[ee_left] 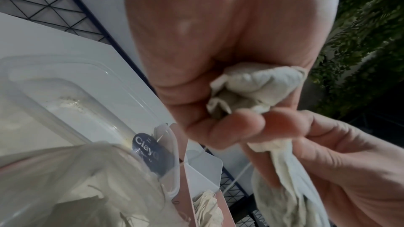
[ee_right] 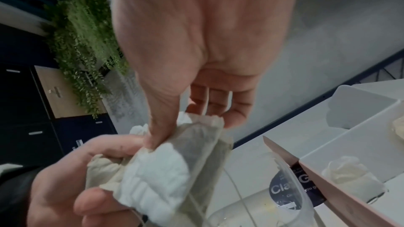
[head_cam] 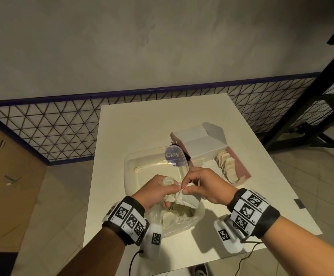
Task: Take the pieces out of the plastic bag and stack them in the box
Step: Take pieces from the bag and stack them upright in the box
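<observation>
Both hands meet over the crumpled clear plastic bag (head_cam: 184, 220) at the table's near edge, which holds several pale tea bags. My left hand (head_cam: 160, 191) grips a scrunched tea bag (ee_left: 258, 82) in its curled fingers and pinches the corner of another. My right hand (head_cam: 198, 183) pinches the top of that hanging tea bag (ee_right: 174, 165) between thumb and fingers; the same tea bag (head_cam: 188, 200) shows between the hands. To the right lies the open pink box (head_cam: 242, 168), with a row of tea bags (head_cam: 227, 166) standing in it.
A clear plastic container (head_cam: 128, 168) with a "Clay" label stands just beyond the hands. The box's white lid flap (head_cam: 202, 144) stands open behind it. One loose tea bag (head_cam: 199, 161) lies between container and box. The white table (head_cam: 142, 120) ends at a wire fence.
</observation>
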Demonstrator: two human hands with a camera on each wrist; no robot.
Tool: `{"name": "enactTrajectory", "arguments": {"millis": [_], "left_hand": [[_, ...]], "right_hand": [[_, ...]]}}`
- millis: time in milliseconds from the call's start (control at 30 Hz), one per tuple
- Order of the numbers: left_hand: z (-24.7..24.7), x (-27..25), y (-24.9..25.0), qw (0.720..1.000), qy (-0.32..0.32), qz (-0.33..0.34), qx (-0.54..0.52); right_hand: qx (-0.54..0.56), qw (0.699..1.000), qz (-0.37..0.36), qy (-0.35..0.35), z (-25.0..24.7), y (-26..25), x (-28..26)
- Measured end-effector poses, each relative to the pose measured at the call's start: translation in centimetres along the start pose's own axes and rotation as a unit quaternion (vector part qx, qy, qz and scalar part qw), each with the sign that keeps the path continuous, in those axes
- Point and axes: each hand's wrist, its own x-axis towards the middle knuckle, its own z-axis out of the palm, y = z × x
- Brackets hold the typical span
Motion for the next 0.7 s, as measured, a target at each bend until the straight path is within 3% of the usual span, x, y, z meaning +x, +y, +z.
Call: {"name": "enactTrajectory", "arguments": {"millis": [200, 400, 600, 700], "left_hand": [[0.4, -0.6, -0.1, 0.999, -0.027, -0.010, -0.033], [0.8, -0.4, -0.6, 0.994, -0.019, -0.027, -0.105], [0.5, -0.2, -0.4, 0.967, 0.065, 0.000, -0.246], [-0.1, 0.0, -0.7, 0.959, 0.099, 0.006, -0.266]], "right_hand": [[0.051, 0.998, 0.043, 0.003, 0.5, 0.0, -0.1], [0.009, 0.998, 0.043, 0.037, 0.5, 1.4, -0.3], [0.119, 0.987, 0.065, 0.084, -0.1, 1.5, -0.4], [0.161, 0.980, 0.070, 0.096, -0.4, 1.6, -0.4]]}}
